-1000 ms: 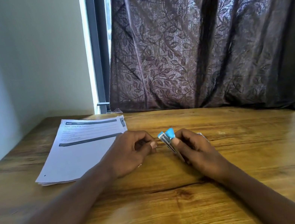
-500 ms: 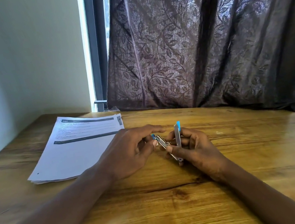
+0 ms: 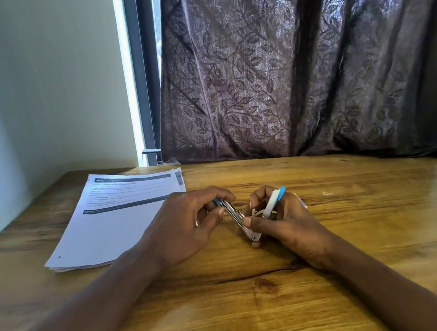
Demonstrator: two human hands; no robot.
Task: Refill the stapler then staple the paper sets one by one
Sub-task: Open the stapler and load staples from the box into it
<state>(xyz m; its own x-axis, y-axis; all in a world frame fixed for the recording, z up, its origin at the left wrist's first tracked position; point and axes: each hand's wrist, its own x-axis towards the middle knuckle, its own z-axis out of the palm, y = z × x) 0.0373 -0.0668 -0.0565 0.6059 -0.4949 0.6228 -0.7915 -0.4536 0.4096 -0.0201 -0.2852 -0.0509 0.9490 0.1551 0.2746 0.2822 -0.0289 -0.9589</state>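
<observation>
A small blue and silver stapler (image 3: 243, 220) is spread wide apart over the wooden table (image 3: 236, 308). My left hand (image 3: 184, 226) pinches the front end of its metal base between thumb and fingers. My right hand (image 3: 282, 218) holds the hinge end, and the blue-tipped top arm (image 3: 272, 202) is swung back against its fingers. A stack of printed paper sets (image 3: 115, 215) lies flat to the left of my left hand, apart from the stapler. Whether staples lie in the channel cannot be seen.
A dark leaf-patterned curtain (image 3: 295, 64) hangs down to the table's far edge. A pale wall (image 3: 24, 97) closes off the left side. A tiny pale speck (image 3: 327, 192) lies on the wood right of my right hand.
The stapler was closed in my right hand; its top arm has swung up and back to the right. My left hand has taken hold of the base's front end.
</observation>
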